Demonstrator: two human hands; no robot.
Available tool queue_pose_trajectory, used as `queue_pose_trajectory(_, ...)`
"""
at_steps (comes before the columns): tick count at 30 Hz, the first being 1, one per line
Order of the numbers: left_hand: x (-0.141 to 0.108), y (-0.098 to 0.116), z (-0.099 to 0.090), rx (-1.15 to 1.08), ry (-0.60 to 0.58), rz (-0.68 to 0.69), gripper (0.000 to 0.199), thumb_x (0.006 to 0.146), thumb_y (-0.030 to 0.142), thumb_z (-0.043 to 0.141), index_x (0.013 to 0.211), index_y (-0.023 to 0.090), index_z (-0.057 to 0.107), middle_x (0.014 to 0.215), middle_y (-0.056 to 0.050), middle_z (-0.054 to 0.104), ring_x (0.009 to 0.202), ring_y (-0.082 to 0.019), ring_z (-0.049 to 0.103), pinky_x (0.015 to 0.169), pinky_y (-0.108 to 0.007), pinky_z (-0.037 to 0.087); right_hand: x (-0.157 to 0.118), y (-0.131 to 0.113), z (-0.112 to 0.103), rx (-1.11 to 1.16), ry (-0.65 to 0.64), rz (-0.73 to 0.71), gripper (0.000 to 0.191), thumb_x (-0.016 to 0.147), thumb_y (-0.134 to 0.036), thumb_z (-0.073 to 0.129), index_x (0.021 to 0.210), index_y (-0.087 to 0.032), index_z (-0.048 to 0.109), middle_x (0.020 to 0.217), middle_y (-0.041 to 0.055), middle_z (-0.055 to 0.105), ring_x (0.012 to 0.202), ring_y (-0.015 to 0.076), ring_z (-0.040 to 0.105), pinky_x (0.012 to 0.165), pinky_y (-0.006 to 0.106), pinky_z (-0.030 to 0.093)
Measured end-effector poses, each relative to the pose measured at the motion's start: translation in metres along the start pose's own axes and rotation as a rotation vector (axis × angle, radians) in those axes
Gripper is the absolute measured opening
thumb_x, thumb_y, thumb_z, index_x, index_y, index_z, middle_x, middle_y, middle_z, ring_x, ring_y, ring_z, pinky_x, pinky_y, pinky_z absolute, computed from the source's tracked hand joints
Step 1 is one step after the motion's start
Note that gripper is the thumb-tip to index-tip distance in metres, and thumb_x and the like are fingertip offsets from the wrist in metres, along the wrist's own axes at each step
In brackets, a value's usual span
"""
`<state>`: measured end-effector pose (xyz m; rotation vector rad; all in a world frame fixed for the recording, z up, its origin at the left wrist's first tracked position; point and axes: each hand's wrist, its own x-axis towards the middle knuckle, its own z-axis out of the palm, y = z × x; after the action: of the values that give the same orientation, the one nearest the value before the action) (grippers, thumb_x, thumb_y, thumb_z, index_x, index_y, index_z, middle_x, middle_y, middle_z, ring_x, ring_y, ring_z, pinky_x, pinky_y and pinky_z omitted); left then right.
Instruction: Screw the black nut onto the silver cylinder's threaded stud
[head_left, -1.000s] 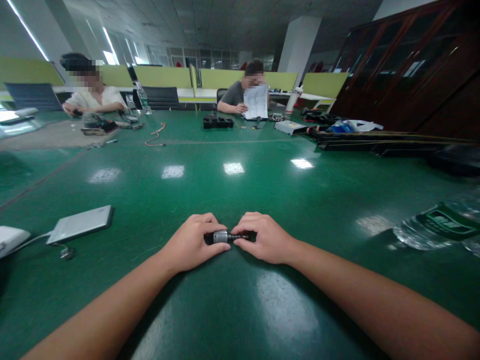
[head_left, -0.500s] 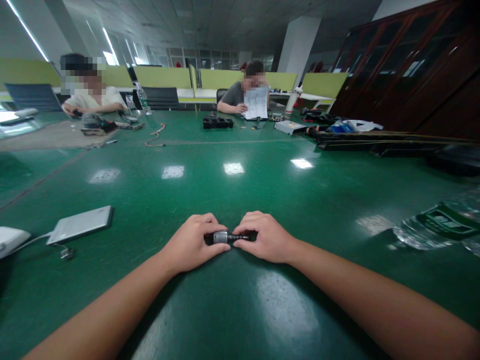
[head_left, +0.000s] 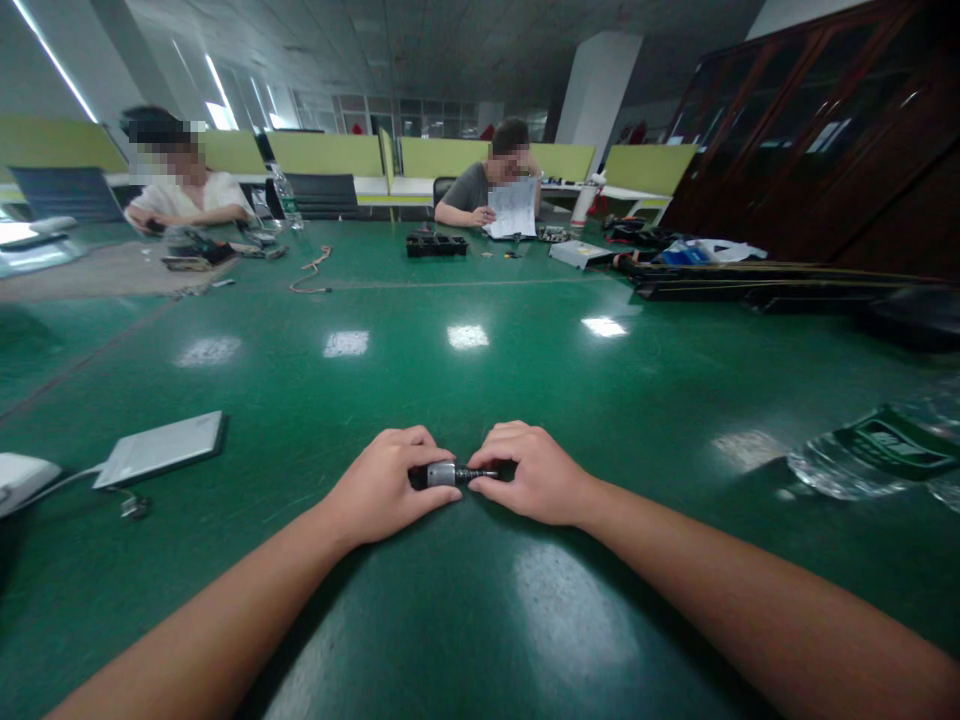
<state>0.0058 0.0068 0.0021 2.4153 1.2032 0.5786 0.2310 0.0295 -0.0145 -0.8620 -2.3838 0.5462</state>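
Green and glossy, the tabletop [head_left: 390,395] carried bright reflections [head_left: 468,337] (four in a row). Straight ahead at twelve o'clock, the left hand [head_left: 386,487] pinched the silver end of a small cylindrical part [head_left: 441,474], the right hand [head_left: 536,477] its dark shaft. Beyond, one person [head_left: 193,200] sat at eleven, another [head_left: 466,192] at twelve; a dark cabinet [head_left: 817,130] filled one o'clock.

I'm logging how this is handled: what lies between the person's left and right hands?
A small cylindrical part, held by both: silver toward the left hand, dark and ridged toward the right hand. The head view shows this.
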Motion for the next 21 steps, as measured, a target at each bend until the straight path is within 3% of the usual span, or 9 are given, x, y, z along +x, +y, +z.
queue_pose_trajectory(21,-0.0006,-0.0005,0.0003,-0.003,-0.004,0.001,0.028,0.084,0.040,0.070,0.104,0.022,0.074,0.086,-0.004,0.064,0.081,-0.018,0.060,0.074,-0.029,0.045,-0.0009,0.0010,-0.0027,-0.001,-0.001,0.029,0.008,0.076,-0.019,0.073,0.084,-0.020,0.074,0.075,0.0017,0.071,0.074,0.0163,0.063,0.076,0.032,0.045)
